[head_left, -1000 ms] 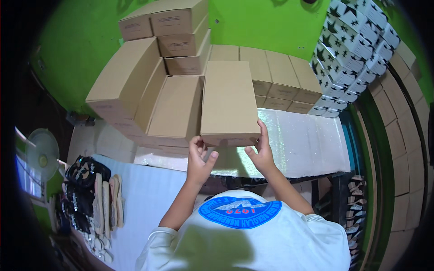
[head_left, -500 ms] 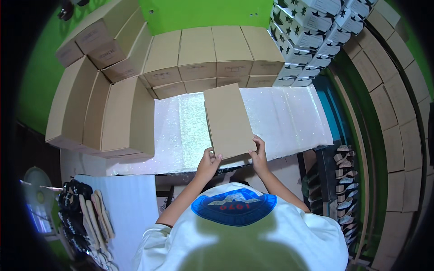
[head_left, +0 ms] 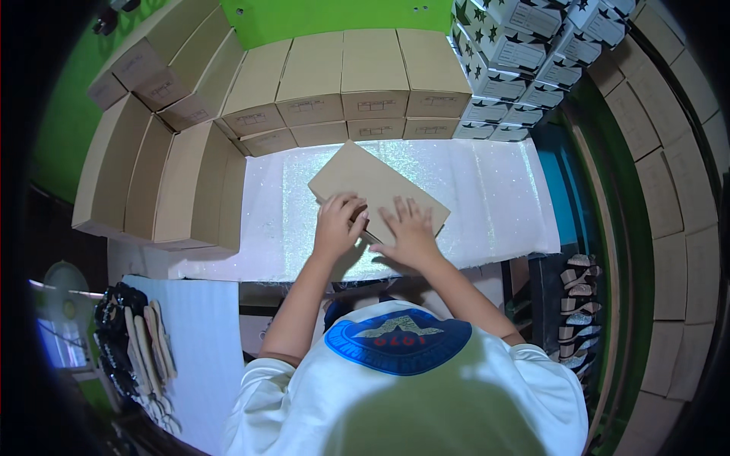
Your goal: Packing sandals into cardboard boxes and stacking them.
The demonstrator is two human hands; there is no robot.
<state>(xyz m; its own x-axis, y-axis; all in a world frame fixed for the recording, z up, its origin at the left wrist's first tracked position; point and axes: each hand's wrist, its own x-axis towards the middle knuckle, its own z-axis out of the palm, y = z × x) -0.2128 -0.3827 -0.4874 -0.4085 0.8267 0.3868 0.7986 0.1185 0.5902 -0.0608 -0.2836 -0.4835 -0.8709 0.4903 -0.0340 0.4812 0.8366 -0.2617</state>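
A closed brown cardboard box (head_left: 380, 176) lies on the sparkly white table cover, turned at an angle with one corner toward the back boxes. My left hand (head_left: 336, 226) is at its near-left edge, fingers bent over the top and thumb along the side, gripping it. Spread flat on the lid's near-right part is my right hand (head_left: 411, 234), fingers apart. A thin dark gap shows under the lid's edge between the hands. What is inside the box is hidden.
Stacked brown boxes (head_left: 372, 68) line the back, with more boxes (head_left: 182, 186) at the left. Star-patterned white boxes (head_left: 506, 53) rise at the back right. Shoes stand on a rack (head_left: 578, 304) at right; sandals (head_left: 144, 334) lie on a white surface (head_left: 201, 342) at lower left.
The box has turned counterclockwise and lies down on the table. My right hand has moved from its near corner onto the lid; my left hand has shifted up along the near-left edge.
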